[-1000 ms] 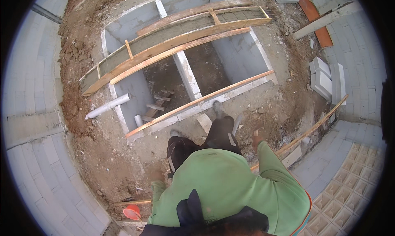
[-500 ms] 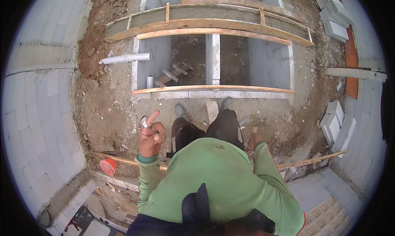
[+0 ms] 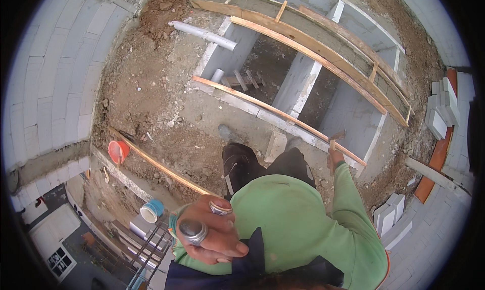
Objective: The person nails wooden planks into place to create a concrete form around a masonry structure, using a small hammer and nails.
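My left hand (image 3: 209,232) is raised close in front of my chest, with large rings on its fingers. Its fingers are curled together, and the inside of the grip is hidden. Out to the right, my right hand (image 3: 335,158) is wrapped round the wooden handle of a hammer (image 3: 337,135), whose head points up past the fist. The hammer overlaps the near wooden batten (image 3: 283,115) in this view; I cannot tell whether they touch. Between my feet lies a pale block (image 3: 276,146).
Ahead is a block-walled pit (image 3: 298,90) split by a divider, crossed by curved wooden formwork (image 3: 308,50). A white pipe (image 3: 204,34) lies at its left. Behind me to the left are an orange bucket (image 3: 118,151), a blue bucket (image 3: 152,210) and steel rebar (image 3: 151,252).
My view has turned to the left. My left hand has come up toward my chest, its pointing finger now curled. My right arm has reached forward, bringing the hammer head into sight.
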Motion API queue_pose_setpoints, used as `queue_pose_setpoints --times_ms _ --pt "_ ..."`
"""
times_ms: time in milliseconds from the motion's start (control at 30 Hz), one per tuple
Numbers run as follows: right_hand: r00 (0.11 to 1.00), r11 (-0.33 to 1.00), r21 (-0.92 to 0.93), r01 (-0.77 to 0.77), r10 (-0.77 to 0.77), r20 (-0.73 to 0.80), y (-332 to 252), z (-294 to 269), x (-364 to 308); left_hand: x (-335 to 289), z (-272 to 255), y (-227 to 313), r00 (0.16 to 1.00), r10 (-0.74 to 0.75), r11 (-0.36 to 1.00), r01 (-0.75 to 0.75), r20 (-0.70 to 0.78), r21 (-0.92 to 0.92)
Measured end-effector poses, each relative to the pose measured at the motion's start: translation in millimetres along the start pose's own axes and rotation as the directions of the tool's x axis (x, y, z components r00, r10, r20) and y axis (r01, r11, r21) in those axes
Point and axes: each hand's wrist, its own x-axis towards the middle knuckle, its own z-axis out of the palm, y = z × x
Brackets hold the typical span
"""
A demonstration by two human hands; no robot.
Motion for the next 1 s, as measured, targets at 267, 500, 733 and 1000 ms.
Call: queue_pose_setpoints --times_ms 267,500,733,1000 --pt "0.993 0.991 0.111 -0.076 0.065 0.098 -32.7 133.2 -57.4 -281.6 -122.5 -117.6 0.196 -0.691 0.600 0.692 -0.696 -0.402" --pt "0.997 1.000 -0.008 -0.016 0.016 0.081 -75.7 201.8 -72.9 -599.1 -70.9 -100.5 -0.585 -0.704 0.110 0.471 -0.403 -0.875" --pt "0.984 0.996 0.009 -0.085 0.083 0.160 -89.9 298.5 -80.0 -559.1 -129.5 -4.1 -0.709 -0.492 -0.241 0.668 -0.505 -0.704" --pt "0.952 0.979 -0.029 -0.203 0.204 0.229 -106.3 404.0 -67.9 -458.3 -395.9 -14.5 -0.372 -0.440 0.289 0.803 -0.817 -0.521"
